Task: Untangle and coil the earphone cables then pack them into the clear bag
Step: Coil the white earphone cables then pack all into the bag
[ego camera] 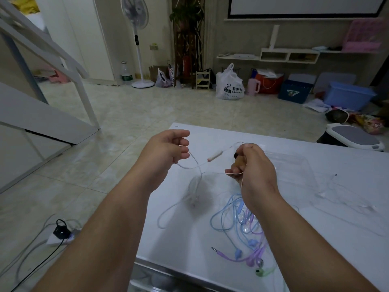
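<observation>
Above the glossy white table [315, 260] the left hand [166, 151] pinches a thin pale cable [214, 155] with curled fingers, and the right hand [255, 167] grips it too. Blue and purple cables [226, 228] lie tangled below it, the clear bag [294, 165] flat behind.

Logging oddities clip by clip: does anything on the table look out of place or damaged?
Only the tangle: blue and purple cables lie knotted in a heap on the table, a green earbud near its front edge. Left hand and right hand pinch a pale cable hanging in loose loops. No damage shows.
</observation>
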`<state>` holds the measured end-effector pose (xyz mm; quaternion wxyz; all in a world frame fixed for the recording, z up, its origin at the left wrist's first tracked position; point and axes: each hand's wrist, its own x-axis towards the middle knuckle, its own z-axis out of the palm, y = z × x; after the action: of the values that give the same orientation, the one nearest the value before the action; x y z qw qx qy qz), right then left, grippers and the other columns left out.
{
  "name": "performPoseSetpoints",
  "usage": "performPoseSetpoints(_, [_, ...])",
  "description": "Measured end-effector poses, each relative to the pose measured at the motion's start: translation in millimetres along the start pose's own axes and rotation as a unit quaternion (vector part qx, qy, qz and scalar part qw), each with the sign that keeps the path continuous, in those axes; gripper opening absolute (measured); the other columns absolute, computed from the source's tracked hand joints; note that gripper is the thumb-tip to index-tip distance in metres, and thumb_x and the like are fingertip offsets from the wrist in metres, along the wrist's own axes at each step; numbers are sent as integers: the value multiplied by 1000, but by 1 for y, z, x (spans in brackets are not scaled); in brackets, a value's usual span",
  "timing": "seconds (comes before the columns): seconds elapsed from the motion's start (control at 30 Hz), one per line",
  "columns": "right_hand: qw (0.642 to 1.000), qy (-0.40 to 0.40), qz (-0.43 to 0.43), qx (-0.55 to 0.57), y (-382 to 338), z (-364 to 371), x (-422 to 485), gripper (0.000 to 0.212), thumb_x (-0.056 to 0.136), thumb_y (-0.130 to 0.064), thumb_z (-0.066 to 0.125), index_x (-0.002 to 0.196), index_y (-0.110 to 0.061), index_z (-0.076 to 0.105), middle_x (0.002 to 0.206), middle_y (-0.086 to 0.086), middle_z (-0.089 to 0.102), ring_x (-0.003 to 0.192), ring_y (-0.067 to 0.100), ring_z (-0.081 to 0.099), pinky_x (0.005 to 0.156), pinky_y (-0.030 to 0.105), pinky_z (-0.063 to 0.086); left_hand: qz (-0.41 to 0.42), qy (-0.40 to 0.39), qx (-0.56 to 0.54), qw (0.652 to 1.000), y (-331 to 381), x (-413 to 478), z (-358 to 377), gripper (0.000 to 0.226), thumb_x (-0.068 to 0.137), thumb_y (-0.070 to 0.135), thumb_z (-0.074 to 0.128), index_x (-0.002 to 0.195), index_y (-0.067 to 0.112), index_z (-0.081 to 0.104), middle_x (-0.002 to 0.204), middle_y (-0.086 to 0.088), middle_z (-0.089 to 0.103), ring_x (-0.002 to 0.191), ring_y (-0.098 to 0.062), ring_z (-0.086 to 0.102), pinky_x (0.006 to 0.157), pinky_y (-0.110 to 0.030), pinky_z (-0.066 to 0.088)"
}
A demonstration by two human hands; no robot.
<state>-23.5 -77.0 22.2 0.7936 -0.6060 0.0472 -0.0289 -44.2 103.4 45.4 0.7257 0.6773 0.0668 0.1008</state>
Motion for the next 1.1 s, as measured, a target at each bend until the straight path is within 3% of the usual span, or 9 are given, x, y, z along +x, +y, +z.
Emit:
performPoseSetpoints(0.13, [997, 46, -7, 58, -7, -1, 0, 22, 95, -10, 37, 78, -15, 50, 46, -3, 34, 44, 15, 38, 60, 31, 53, 52, 84, 246, 964, -15, 4, -3, 54, 77, -15, 35, 104, 21, 64, 90, 1, 60, 76, -13, 58, 77, -37, 54])
performPoseSetpoints(0.2, [996, 50, 1, 78, -8, -3, 0, 21, 98, -14, 37, 82, -16, 51, 48, -3, 32, 42, 14, 35, 55, 30, 53, 57, 87, 284, 953, -23, 8, -5, 55, 79, -13, 33, 106, 23, 65, 94, 1, 59, 75, -10, 55, 65, -31, 49])
performPoseSetpoints(0.3, [996, 48, 6, 71, -8, -4, 1, 21, 99, -18, 37, 81, -19, 50, 47, -6, 29, 41, 13, 24, 48, 28, 38, 75, 105, 359, 925, -26, 12, -8, 47, 83, -9, 38, 105, 19, 68, 92, 1, 60, 73, -11, 56, 65, -24, 41])
performPoseSetpoints(0.47, [998, 31, -14, 51, -10, -7, 0, 23, 100, -19, 39, 81, -17, 52, 46, -8, 29, 42, 12, 24, 47, 29, 32, 76, 183, 429, 881, -19, 7, -9, 18, 97, 22, 47, 91, 17, 63, 83, 1, 68, 77, -20, 61, 66, -31, 46])
performPoseSetpoints(0.67, [1000, 0, -12, 25, -4, -8, 4, 36, 88, -6, 45, 56, -22, 50, 48, -8, 34, 44, 10, 32, 56, 31, 41, 23, 166, 182, 969, -11, 6, -6, 24, 98, 28, 48, 84, 12, 60, 65, 0, 62, 52, -17, 47, 53, -30, 38])
performPoseSetpoints(0.73, [1000, -21, -12, 18, -1, -6, 4, 33, 91, -5, 47, 61, -19, 51, 49, -6, 37, 48, 12, 34, 59, 32, 46, -4, 139, 91, 986, -7, 5, -5, 28, 98, 28, 50, 80, 10, 62, 64, -2, 57, 51, -15, 45, 49, -27, 37])
performPoseSetpoints(0.9, [994, -20, -44, -95, 2, -2, 1, 18, 100, -22, 44, 84, -21, 52, 59, -4, 42, 53, 12, 39, 59, 29, 48, -23, 69, 7, 997, 1, 0, -4, 32, 99, 32, 51, 77, 10, 61, 74, -4, 54, 56, -15, 49, 49, -24, 39])
performPoseSetpoints(1.0, [989, -5, -39, -141, 7, -4, 2, 18, 99, -29, 43, 83, -24, 51, 60, -6, 44, 56, 14, 38, 61, 35, 40, 4, 30, -31, 999, 4, -4, -2, 31, 101, 30, 47, 80, 9, 57, 84, -7, 58, 57, -17, 55, 50, -25, 44])
performPoseSetpoints(1.1, [991, -9, -16, -134, 12, -4, 4, 26, 99, -36, 44, 79, -20, 49, 54, -9, 41, 54, 14, 35, 63, 37, 35, 23, 10, -61, 998, 9, -8, 0, 31, 102, 29, 44, 82, 9, 55, 73, -9, 59, 54, -18, 52, 50, -26, 45])
